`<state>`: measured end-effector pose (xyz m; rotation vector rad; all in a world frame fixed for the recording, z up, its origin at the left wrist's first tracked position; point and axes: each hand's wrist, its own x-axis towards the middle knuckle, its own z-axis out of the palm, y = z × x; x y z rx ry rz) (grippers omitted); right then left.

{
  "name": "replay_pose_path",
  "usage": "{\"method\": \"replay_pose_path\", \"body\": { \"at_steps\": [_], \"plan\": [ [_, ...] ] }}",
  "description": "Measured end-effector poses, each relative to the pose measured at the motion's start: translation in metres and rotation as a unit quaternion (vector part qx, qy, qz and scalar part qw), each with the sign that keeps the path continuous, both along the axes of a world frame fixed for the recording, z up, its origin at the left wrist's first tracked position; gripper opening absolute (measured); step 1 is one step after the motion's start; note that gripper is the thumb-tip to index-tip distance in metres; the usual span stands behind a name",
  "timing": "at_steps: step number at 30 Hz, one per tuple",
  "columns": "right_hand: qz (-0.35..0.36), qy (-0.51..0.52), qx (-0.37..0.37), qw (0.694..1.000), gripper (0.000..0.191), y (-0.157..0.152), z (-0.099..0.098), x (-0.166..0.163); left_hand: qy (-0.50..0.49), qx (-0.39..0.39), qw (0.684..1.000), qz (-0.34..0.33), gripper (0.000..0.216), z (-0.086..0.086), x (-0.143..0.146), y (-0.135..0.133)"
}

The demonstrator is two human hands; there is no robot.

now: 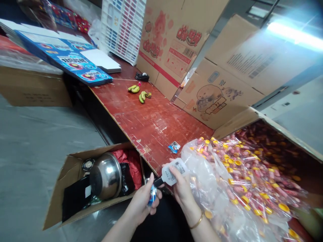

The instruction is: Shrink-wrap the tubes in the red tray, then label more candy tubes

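Note:
My right hand (183,188) is closed round a flat white bottle-shaped thing (174,172) with a printed label and a black neck (158,182). That black end points left and reaches my left hand (141,203). Curled fingers of my left hand hold a small shiny blue packet (152,195); the fingers cover part of it. Whether the black end touches the packet I cannot tell. Just beyond my hands, a small blue-and-white wrapper (174,147) lies on the red table (148,121). A clear plastic bag (202,168) is close beside my right hand.
Pink tubes with yellow caps (252,174) spill from a box at right. Bananas (142,95) and a tape dispenser (142,76) lie farther back. Blue printed cardboard (68,60) sits at far left. Below, an open carton (57,188) holds a metal bowl (104,174). Cardboard boxes (166,43) stand behind.

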<state>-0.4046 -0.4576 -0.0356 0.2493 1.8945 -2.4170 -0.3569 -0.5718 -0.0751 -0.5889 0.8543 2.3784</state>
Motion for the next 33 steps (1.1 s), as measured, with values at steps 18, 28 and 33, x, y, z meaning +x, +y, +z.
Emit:
{"method": "replay_pose_path", "body": {
  "at_steps": [18, 28, 33],
  "plan": [
    [0.035, 0.005, 0.012, 0.999, 0.046, -0.037, -0.002, -0.025, -0.077, 0.193, 0.978, 0.020, 0.058, 0.009, -0.014, -0.029],
    [0.042, 0.019, 0.002, 0.999, 0.037, -0.025, 0.001, -0.027, -0.023, 0.057, 0.998, 0.031, 0.048, 0.001, -0.016, -0.026],
    [-0.003, -0.003, -0.024, 1.000, 0.036, -0.020, 0.001, -0.023, 0.168, -0.123, 0.964, 0.165, 0.051, 0.002, -0.007, -0.012]
  ]
}}
